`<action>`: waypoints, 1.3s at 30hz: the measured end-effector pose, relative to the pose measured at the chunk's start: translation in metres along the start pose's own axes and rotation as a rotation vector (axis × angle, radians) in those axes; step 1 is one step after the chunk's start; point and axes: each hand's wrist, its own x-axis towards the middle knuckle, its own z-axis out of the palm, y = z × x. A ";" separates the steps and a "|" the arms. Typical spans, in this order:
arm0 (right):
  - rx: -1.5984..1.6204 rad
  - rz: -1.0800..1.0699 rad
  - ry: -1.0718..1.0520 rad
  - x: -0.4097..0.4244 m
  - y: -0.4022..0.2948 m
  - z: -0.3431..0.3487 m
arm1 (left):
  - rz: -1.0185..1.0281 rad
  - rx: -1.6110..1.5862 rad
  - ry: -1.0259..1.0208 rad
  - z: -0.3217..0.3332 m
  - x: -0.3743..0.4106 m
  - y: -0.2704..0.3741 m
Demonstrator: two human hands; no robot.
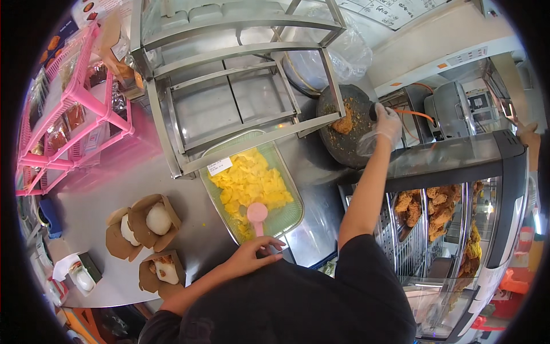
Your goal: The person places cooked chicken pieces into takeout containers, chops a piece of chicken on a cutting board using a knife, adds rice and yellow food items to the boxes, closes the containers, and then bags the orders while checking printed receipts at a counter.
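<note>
My right hand point(386, 127), in a clear plastic glove, grips a dark rounded object, perhaps a pestle point(374, 112), over the right side of a black stone mortar point(365, 150). A piece of fried chicken point(343, 122) and crumbs lie in the mortar, partly behind a steel rack bar. My bare left hand point(258, 256) is just below the handle of a pink scoop point(257, 213), fingers slightly bent and apart, holding nothing that shows. The scoop rests on yellow scrambled egg point(253, 180) in a green-lined tray point(296, 210).
A steel rack point(240, 51) stands over the back of the counter. Cardboard boxes with rice point(158, 219) and a pink plastic rack point(81, 96) are at left. A glass display case point(447, 172) with fried chicken is at right. Another person's hand point(527, 129) shows at the far right.
</note>
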 end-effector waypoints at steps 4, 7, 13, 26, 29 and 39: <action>-0.553 -0.064 0.097 -0.014 0.067 0.063 | -0.041 -0.023 -0.022 0.002 0.004 0.003; -0.408 0.077 -0.255 0.009 0.029 0.033 | -0.034 -0.004 -0.037 0.002 0.005 0.008; -0.491 0.128 -0.104 0.002 0.037 0.049 | 0.027 -0.033 0.010 0.007 0.005 0.004; -0.505 -0.024 -0.182 0.038 0.055 0.079 | -0.012 -0.045 0.058 0.004 0.003 0.002; -0.354 0.019 -0.382 0.061 0.017 0.049 | -0.049 0.004 0.017 0.003 0.000 0.001; -0.608 -0.060 -0.417 0.051 -0.003 0.059 | -0.063 -0.035 0.005 -0.001 -0.001 0.007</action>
